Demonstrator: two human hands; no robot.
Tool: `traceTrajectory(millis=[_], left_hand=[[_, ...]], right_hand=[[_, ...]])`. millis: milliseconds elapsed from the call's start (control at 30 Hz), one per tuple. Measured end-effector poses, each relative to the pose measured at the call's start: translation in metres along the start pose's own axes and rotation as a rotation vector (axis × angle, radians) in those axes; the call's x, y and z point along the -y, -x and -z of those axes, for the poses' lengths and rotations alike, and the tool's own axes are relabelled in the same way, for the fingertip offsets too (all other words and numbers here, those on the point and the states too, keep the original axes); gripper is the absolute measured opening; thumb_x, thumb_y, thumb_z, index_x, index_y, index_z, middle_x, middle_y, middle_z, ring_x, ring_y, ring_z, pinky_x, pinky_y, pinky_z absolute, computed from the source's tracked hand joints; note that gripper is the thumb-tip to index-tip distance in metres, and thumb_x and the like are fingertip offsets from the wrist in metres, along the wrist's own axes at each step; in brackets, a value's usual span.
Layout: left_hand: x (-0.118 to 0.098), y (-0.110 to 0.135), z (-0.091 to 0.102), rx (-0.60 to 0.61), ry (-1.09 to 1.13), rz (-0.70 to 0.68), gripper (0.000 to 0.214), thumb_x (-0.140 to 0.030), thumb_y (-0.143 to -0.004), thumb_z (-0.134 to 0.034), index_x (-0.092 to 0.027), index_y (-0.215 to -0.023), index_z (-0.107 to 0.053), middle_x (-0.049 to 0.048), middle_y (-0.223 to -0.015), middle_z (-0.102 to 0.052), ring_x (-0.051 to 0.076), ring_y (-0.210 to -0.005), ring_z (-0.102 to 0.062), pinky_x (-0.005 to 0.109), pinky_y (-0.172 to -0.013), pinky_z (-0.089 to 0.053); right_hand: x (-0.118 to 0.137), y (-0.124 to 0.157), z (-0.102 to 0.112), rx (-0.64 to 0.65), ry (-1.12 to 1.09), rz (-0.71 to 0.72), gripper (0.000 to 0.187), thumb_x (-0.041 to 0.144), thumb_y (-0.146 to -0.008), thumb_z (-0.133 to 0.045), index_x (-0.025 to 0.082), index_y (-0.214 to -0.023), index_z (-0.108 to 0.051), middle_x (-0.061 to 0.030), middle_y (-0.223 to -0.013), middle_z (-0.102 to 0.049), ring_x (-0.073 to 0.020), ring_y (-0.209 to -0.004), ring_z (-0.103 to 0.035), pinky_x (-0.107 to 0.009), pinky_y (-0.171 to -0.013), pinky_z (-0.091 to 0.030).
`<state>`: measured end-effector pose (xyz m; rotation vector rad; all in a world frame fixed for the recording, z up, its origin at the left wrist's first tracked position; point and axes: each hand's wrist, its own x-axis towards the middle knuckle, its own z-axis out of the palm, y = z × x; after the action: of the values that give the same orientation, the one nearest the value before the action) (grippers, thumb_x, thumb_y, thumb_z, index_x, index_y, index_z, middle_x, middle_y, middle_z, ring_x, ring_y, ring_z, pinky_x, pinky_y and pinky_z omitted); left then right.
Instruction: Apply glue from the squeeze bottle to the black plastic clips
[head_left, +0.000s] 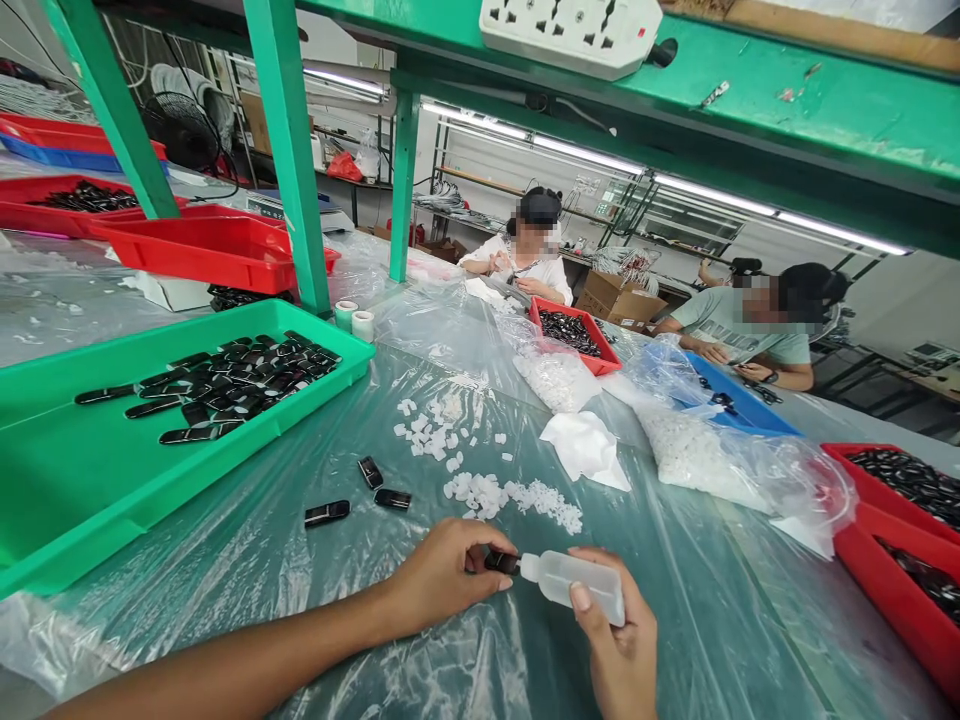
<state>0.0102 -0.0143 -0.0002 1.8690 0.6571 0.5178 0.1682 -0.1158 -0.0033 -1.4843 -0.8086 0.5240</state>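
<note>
My left hand [442,575] is closed in a pinch on a small black part [501,562]. My right hand [619,640] grips a small translucent squeeze bottle [574,583], lying sideways with its nozzle touching the black part. Both hands hover low over the plastic-covered table near its front edge. Just beyond them lie a scatter of small white pieces [487,492] and three loose black parts [371,472].
A green tray [45,490] with several black parts sits at the left. Red trays [892,590] stand at the right edge and back left. Bags of white pieces [697,450] and a white cloth [586,447] lie mid-table. Two people work at the far side. A green post [289,150] rises behind the tray.
</note>
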Motion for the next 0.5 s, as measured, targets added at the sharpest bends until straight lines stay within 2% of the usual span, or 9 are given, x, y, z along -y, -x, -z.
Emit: traceTrajectory(millis=[167,500], left_hand=[[0.0014,-0.0007,-0.0006,0.000,0.013,-0.012,0.019,-0.025,-0.077,-0.062,-0.020,-0.094,-0.068,0.0012,-0.086,-0.067,0.014,-0.071,-0.058,0.020,-0.060,-0.042],[-0.0009,0.0010,0.0006,-0.020,-0.028,-0.012,0.018,-0.025,-0.077,-0.062,-0.021,-0.094,-0.067,0.0010,-0.086,-0.065,0.014,-0.071,-0.056,0.020,-0.059,-0.041]], right_hand=[[-0.0036,-0.0005,0.0021,0.037,-0.004,-0.008,0.035,0.049,-0.065,-0.066,0.020,-0.085,-0.062,-0.0028,-0.078,-0.059,-0.0145,-0.061,-0.054,-0.022,-0.051,-0.043],[-0.0026,-0.0014,0.0010,0.002,0.002,-0.038,0.037,0.050,-0.066,-0.066,0.020,-0.087,-0.061,-0.0034,-0.078,-0.059,-0.0149,-0.062,-0.053,-0.023,-0.053,-0.045]])
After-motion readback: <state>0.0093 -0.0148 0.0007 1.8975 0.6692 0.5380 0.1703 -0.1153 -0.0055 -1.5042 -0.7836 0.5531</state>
